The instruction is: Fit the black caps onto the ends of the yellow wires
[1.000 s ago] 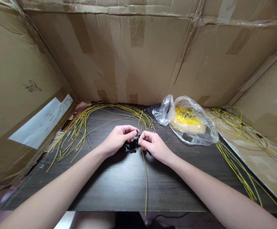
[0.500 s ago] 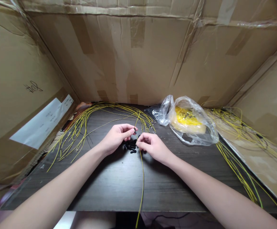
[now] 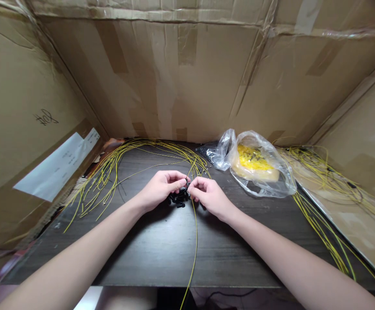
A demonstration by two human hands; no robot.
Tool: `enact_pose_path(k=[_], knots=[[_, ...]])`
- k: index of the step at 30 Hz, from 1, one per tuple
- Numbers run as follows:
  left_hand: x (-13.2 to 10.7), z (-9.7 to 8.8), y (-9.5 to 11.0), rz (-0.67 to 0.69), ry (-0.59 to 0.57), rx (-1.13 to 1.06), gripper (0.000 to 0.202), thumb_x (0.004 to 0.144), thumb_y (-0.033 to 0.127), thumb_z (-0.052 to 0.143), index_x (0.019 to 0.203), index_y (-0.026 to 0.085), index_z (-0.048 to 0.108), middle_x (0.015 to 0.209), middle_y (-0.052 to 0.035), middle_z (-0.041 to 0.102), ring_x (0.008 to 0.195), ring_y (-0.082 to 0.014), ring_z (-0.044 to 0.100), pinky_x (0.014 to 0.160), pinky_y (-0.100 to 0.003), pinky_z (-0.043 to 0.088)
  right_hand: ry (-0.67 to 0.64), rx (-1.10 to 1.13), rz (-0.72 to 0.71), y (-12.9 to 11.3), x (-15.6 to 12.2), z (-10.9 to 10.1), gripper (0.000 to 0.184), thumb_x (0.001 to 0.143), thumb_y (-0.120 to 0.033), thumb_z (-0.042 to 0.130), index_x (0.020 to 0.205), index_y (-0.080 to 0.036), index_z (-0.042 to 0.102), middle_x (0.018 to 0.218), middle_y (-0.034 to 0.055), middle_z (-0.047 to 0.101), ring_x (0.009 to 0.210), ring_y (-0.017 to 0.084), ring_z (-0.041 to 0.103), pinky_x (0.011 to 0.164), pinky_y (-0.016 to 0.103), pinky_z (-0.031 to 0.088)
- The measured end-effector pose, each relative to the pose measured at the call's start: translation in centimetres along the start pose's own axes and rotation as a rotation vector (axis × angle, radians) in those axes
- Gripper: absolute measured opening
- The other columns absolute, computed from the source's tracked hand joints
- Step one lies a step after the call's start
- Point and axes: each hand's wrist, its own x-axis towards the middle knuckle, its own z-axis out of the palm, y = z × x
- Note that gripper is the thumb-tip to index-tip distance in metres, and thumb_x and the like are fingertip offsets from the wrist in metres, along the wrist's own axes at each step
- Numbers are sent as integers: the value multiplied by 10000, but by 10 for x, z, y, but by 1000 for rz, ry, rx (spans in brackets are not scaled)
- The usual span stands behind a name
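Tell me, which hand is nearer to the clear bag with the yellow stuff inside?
The right. The right hand is off the bag's near left side, not touching it; the left hand is farther left, beyond the right.

- left hand (image 3: 161,188): bare, slim, thumbnail (image 3: 182,182) visible, looks short
- right hand (image 3: 210,196): bare, slim build
- left forearm (image 3: 87,245): bare to frame edge, smooth, tapers handward
- right forearm (image 3: 281,249): same, bare to edge, smooth, wider elbow-side
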Motion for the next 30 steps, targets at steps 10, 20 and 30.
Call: enact_pose_path(k=[10, 20, 30], knots=[[3, -1, -4, 0, 62, -65, 269, 790, 343, 754, 957, 134, 735, 807, -34, 660, 625, -93, 476, 583, -231, 372, -25, -221, -90, -1, -6, 1, 76, 756, -168, 532, 682, -179, 523, 633, -32, 528, 585, 100, 461, 558, 222, 363], [5, -2, -5, 7, 156, -93, 278, 747, 352, 782, 917, 135, 743, 804, -39, 668, 621, -99, 480, 587, -248, 376, -152, -515, -230, -5, -13, 0, 122, 691, -109, 553, 649, -193, 474, 567, -47, 505, 518, 91, 434, 532, 222, 322], [4, -3, -3, 10, 110, -86, 294, 758, 366, 781, 925, 127, 745, 847, -67, 685, 641, -107, 501, 598, -246, 405, 8, -429, -133, -3, -10, 2, 105, 838, -255, 566, 753, -197, 583, 595, -28, 555, 538, 111, 472, 545, 235, 332]])
